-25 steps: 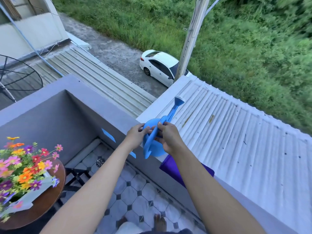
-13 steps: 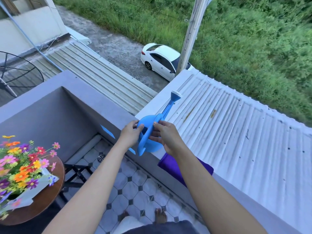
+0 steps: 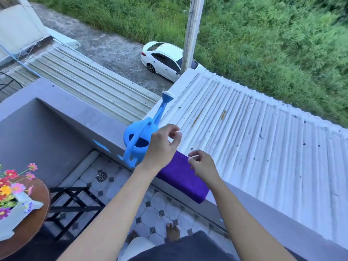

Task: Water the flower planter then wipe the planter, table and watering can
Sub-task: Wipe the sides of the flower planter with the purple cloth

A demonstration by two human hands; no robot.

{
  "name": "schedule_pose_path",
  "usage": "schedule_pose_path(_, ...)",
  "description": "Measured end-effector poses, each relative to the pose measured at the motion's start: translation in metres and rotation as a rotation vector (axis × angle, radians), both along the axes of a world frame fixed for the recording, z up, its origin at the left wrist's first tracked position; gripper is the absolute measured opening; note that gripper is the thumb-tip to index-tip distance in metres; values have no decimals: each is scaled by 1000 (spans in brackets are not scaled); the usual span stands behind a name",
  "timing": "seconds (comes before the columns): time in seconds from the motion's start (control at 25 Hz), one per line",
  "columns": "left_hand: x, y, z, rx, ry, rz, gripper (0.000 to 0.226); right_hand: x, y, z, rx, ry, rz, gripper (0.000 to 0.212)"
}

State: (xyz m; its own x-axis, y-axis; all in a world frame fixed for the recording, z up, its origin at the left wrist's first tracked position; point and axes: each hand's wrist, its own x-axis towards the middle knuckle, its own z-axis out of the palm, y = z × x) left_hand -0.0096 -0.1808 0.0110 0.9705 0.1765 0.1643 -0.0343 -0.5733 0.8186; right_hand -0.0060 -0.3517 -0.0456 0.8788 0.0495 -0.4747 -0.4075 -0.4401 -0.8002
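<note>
A blue watering can (image 3: 138,137) stands on top of the grey balcony wall (image 3: 79,112), spout pointing away toward the roof. Just right of it a folded purple cloth (image 3: 180,176) lies on the same wall. My left hand (image 3: 162,146) hovers beside the can's right side, fingers loosely curled, holding nothing. My right hand (image 3: 202,163) hangs above the far end of the cloth, fingers apart and empty. The flower planter (image 3: 13,194), white with many coloured blooms, sits on a round brown table (image 3: 35,221) at the lower left.
A corrugated metal roof (image 3: 254,140) stretches beyond the wall. Below lies a tiled balcony floor (image 3: 154,210) with a drain (image 3: 101,176) and a black folding frame (image 3: 75,202). My bare feet show near the bottom. A white car and a pole stand far below.
Both hands have let go of the watering can, which now stands by itself on the wall. The hands have moved right, toward the purple cloth.
</note>
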Motion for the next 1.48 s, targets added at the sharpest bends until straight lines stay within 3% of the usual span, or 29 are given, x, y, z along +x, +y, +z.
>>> schedule_pose_path(0.08,-8,-33,-42,82,249,-82,32,-13,-25,-16,-95,-11,-6,10)
schedule_pose_path(0.2,-26,-48,-94,280,552,4,60,-32,-49,-38,-222,-66,-36,13)
schedule_pose_path(0.36,-40,-55,-115,443,642,104,79,-49,-69,-56,-273,-55,25,26)
schedule_pose_path(0.48,-34,-50,-117,291,672,198,70,-56,-69,-63,-256,-79,60,28)
schedule_pose_path(0.6,-30,-40,-116,-10,744,195,37,-60,-64,-61,-234,-135,112,30)
schedule_pose_path(0.68,-33,-33,-111,-138,748,151,26,-62,-58,-60,-247,-208,177,35)
schedule_pose_path(0.92,-65,-5,-69,-465,661,9,34,-62,-26,-52,-314,-220,358,75)
schedule_pose_path(1.08,-107,39,-53,-501,552,99,23,-65,19,-45,-328,-279,562,38)
schedule_pose_path(1.2,-141,76,-53,-572,469,257,19,-73,56,-42,-133,-301,660,22)
schedule_pose_path(1.32,-183,121,-60,-597,379,476,15,-89,106,-38,122,-168,761,22)
schedule_pose_path(1.48,-233,180,-75,-603,346,659,16,-114,186,-32,277,145,821,22)
